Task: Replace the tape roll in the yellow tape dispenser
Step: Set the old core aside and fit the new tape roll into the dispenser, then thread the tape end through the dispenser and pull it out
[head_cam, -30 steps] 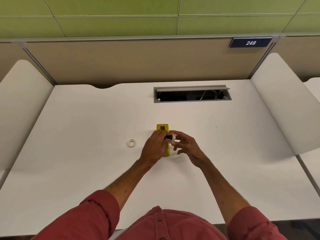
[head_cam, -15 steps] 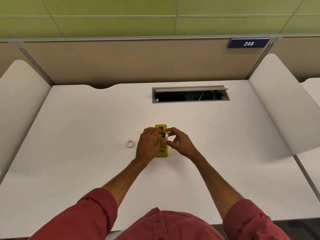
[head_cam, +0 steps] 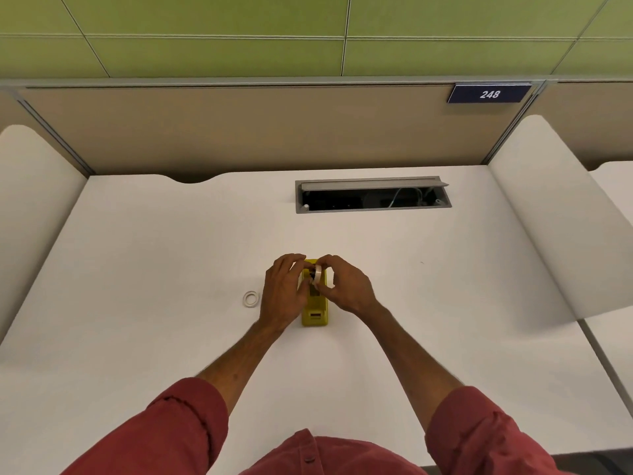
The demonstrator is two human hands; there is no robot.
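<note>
Looks like the seating step: both hands hover over the yellow plastic tape dispenser (head_cam: 315, 311), which sits mid-surface on the white desk surface (head_cam: 137, 241). The right hand (head_cam: 344, 286) has its grip pinched on a pale tape roll (head_cam: 318, 273) with a dark hub, and the left hand (head_cam: 282, 289) is curled around the dispenser's side, steadying it. Next, I'd guess, the hub has to drop squarely into its slots. A small white empty tape core (head_cam: 250, 298) lies just left. The blue sign (head_cam: 489, 94) reads "248".

An open grey cable hatch (head_cam: 373, 194) is sitting in the white desk (head_cam: 137, 252) near its far edge, and a blue plate reading 248 (head_cam: 489, 94) is hanging on the tan partition (head_cam: 239, 132) behind.
</note>
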